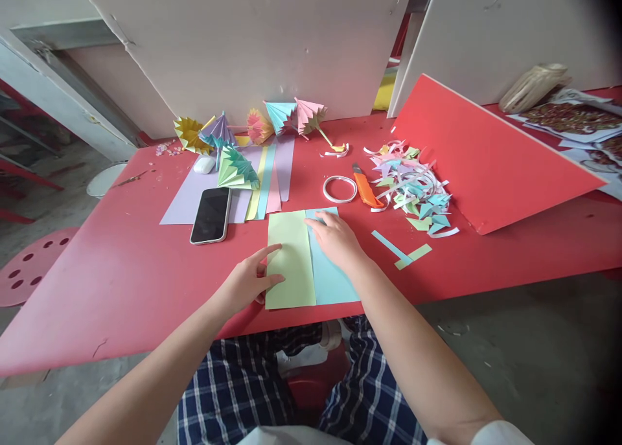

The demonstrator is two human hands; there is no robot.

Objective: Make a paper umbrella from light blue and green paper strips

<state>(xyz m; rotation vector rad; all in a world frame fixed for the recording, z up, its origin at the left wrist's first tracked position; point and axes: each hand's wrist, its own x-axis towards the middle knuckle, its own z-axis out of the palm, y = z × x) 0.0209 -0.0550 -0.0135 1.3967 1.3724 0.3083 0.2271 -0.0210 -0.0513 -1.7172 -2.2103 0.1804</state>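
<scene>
A light green paper sheet (290,263) and a light blue paper sheet (333,276) lie side by side near the table's front edge, meeting along the middle. My left hand (247,278) is at the green sheet's left edge, thumb and index finger apart on the paper, the other fingers curled beside it. My right hand (337,241) rests over the blue sheet, its fingers stretched toward the seam near the top. Whether the green sheet overlaps the blue one I cannot tell.
Beyond the sheets are a phone (210,216), coloured papers (184,199), several folded paper umbrellas (238,170), a tape roll (339,190) and an orange cutter (367,189). To the right lie paper scraps (413,179), two crossed strips (413,256) and a leaning red board (490,160).
</scene>
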